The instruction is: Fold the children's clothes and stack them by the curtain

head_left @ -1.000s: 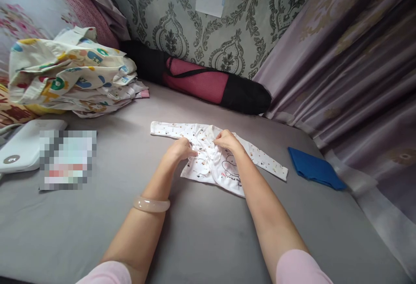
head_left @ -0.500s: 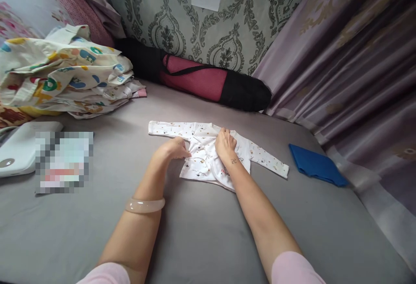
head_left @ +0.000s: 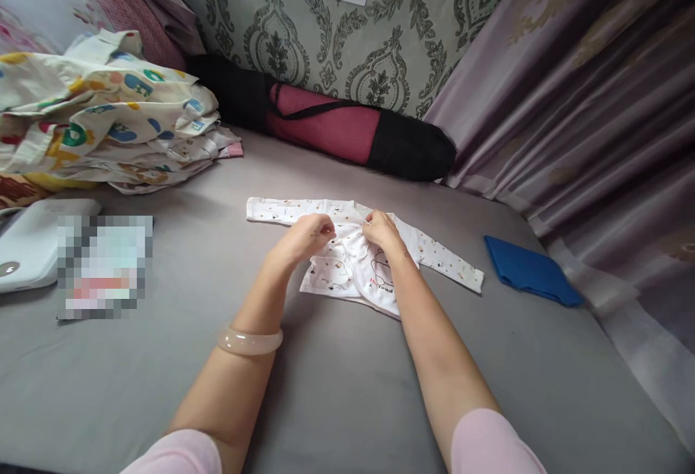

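Left hand (head_left: 312, 234) curls over the small white shirt (head_left: 347, 253), its grip unclear; right hand (head_left: 381, 231) pinches the shirt near its neckline. Thin, speckle-printed, it lies beneath both, sleeves (head_left: 276, 210) outspread on smooth grey sheet (head_left: 342, 387).

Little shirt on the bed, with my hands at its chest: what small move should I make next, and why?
I'd probably smooth the front of the shirt flat: the cloth looks creased between your left hand and right hand, while both sleeves lie spread out on the grey sheet.
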{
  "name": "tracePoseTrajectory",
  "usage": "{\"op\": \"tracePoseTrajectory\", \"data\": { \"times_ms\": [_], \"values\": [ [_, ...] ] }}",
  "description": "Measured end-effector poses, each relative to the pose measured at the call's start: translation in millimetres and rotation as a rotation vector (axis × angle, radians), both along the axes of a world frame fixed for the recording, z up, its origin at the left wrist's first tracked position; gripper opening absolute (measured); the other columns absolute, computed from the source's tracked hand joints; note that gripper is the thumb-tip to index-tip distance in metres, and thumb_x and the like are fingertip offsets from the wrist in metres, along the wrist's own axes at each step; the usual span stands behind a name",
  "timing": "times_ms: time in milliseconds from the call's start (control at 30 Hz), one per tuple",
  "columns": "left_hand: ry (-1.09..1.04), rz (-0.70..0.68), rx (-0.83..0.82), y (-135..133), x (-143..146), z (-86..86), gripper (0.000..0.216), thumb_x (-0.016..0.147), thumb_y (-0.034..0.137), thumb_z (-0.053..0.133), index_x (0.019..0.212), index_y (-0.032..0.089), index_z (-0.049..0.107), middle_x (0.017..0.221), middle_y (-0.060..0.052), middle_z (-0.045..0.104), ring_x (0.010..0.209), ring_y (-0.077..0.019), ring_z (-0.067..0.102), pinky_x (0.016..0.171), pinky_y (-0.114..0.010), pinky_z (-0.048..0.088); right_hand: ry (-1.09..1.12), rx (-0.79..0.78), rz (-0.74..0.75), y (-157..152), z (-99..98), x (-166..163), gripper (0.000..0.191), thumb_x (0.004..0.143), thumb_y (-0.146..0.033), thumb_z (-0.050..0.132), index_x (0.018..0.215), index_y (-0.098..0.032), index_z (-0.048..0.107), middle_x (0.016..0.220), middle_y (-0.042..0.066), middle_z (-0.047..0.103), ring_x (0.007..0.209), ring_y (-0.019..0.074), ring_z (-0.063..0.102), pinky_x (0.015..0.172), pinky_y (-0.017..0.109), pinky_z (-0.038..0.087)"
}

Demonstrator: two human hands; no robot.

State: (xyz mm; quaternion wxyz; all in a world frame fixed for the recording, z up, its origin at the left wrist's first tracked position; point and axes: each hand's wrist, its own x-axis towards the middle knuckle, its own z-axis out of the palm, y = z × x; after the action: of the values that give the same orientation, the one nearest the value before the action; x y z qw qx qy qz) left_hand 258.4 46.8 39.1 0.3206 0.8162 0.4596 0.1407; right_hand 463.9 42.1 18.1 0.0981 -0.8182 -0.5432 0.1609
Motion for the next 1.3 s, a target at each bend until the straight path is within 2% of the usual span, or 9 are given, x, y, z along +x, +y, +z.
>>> {"op": "tracePoseTrajectory", "data": {
  "times_ms": [100, 200, 333, 500, 667, 833, 1000, 1133, 1300],
  "values": [
    [-0.066, -0.102, 0.006, -3, 15, -10.6, 0.026, 0.08, 0.016, 0.047, 0.092, 0.017, 0.07, 0.089, -0.006, 0.071, 0.08, -0.0176, 0.063, 0.072, -0.026, 0.046, 0.023, 0.14, 0.009, -15, 2.8, 1, 0.038, 0.085, -0.031, 0.056, 0.12, -0.017, 0.059, 0.122, 0.014, 0.062, 0.108, 0.0239, 0.061, 0.089, 0.031, 0.045],
    [-0.075, -0.133, 0.064, -5, 26, -22.5, 0.033, 0.081, 0.009, 0.043, 0.096, 0.016, 0.071, 0.098, -0.008, 0.072, 0.088, -0.0185, 0.064, 0.078, -0.027, 0.048, 0.017, 0.24, 0.015, -35, 9.6, -4, 0.029, 0.088, -0.028, 0.049, 0.112, -0.019, 0.062, 0.115, 0.011, 0.065, 0.105, 0.0225, 0.061, 0.088, 0.031, 0.045],
    [0.011, -0.242, 0.194, -5, 34, -35.7, 0.035, 0.08, 0.004, 0.042, 0.096, 0.013, 0.071, 0.097, -0.011, 0.07, 0.093, -0.0201, 0.064, 0.085, -0.031, 0.049, 0.076, 0.14, 0.095, -55, 8.4, -21, 0.02, 0.089, -0.03, 0.046, 0.092, -0.021, 0.064, 0.093, 0.008, 0.071, 0.093, 0.0223, 0.064, 0.081, 0.03, 0.045],
    [0.079, -0.246, 0.236, -7, 36, -44.4, 0.034, 0.077, 0.002, 0.042, 0.092, 0.012, 0.071, 0.092, -0.011, 0.069, 0.089, -0.02, 0.064, 0.083, -0.031, 0.05, 0.011, 0.062, -0.047, -66, 0.0, -35, 0.038, 0.084, -0.043, 0.054, 0.108, -0.013, 0.059, 0.105, 0.018, 0.069, 0.1, 0.0292, 0.065, 0.077, 0.032, 0.046],
    [0.002, -0.183, 0.375, -6, 47, -48.7, 0.035, 0.079, 0.005, 0.041, 0.1, 0.011, 0.069, 0.095, -0.012, 0.069, 0.093, -0.0234, 0.061, 0.09, -0.038, 0.049, 0.003, 0.04, -0.109, -66, 2.8, -36, 0.039, 0.081, -0.035, 0.054, 0.11, -0.01, 0.06, 0.105, 0.022, 0.069, 0.099, 0.0323, 0.066, 0.073, 0.033, 0.046],
    [-0.162, -0.26, 0.476, 5, 62, -64.0, 0.046, 0.072, 0.001, 0.04, 0.108, 0.014, 0.065, 0.113, -0.013, 0.066, 0.11, -0.0244, 0.056, 0.1, -0.043, 0.046, 0.026, 0.073, -0.107, -64, 1.4, -30, 0.023, 0.081, -0.028, 0.05, 0.09, -0.015, 0.067, 0.094, 0.018, 0.072, 0.092, 0.0291, 0.069, 0.072, 0.03, 0.046],
    [-0.072, -0.272, 0.522, 10, 63, -76.7, 0.053, 0.076, 0.001, 0.039, 0.122, 0.016, 0.058, 0.132, -0.011, 0.058, 0.123, -0.023, 0.048, 0.109, -0.042, 0.037, 0.15, 0.105, -0.071, -65, -1.7, -17, 0.017, 0.081, -0.023, 0.051, 0.07, -0.019, 0.064, 0.075, 0.01, 0.071, 0.073, 0.0214, 0.069, 0.064, 0.025, 0.047],
    [0.014, -0.233, 0.492, 5, 64, -72.2, 0.045, 0.087, 0.008, 0.037, 0.126, 0.019, 0.056, 0.133, -0.011, 0.057, 0.114, -0.0249, 0.051, 0.102, -0.045, 0.039, 0.378, 0.062, -0.064, -65, -2.2, -9, 0.015, 0.08, -0.018, 0.05, 0.069, -0.018, 0.061, 0.063, 0.003, 0.065, 0.048, 0.0136, 0.061, 0.049, 0.02, 0.044],
    [0.117, -0.165, 0.379, -1, 65, -64.2, 0.041, 0.084, 0.012, 0.045, 0.12, 0.023, 0.061, 0.137, -0.011, 0.052, 0.113, -0.0321, 0.047, 0.091, -0.049, 0.042, 0.54, 0.134, 0.02, -61, -7.7, -4, 0.018, 0.08, -0.017, 0.047, 0.076, -0.018, 0.064, 0.054, -0.004, 0.056, 0.047, 0.0124, 0.059, 0.047, 0.019, 0.043]
  ]
}}
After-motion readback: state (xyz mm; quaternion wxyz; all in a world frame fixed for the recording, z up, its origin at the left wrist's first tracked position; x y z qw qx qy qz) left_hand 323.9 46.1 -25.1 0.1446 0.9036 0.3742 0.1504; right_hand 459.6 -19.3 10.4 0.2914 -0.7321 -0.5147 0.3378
